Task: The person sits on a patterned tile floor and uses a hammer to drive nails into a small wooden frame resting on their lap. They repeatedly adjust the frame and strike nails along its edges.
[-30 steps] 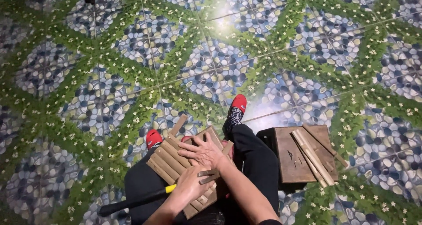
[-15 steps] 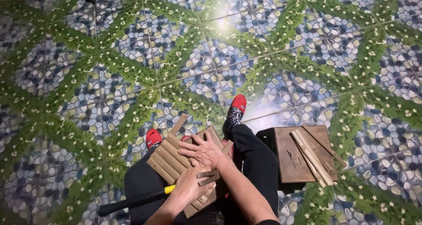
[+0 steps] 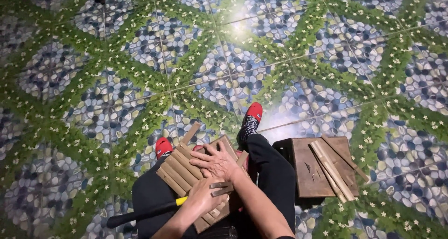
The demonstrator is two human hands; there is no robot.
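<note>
Slat panel on your lap, low centre of frame.
Your right hand (image 3: 215, 162) lies flat, open on the slat panel (image 3: 186, 171); your left hand (image 3: 203, 197) grips its near edge; several slats joined, loose strips (image 3: 331, 169) unused at right.

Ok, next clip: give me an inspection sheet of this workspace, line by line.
Surface: glossy floor tiles printed with blue pebbles and green leaves, with light glare.
Job's things: panel of brown wooden slats on the person's lap.
Clutter: black-handled tool with yellow band across the lap; low dark wooden stool carrying pale wooden strips.
Grips: left hand holds the panel's near edge; right hand lies flat on the slats.
Cables: nothing seen.
Surroundings: red-toed shoes; small object at the top edge, unclear.
</note>
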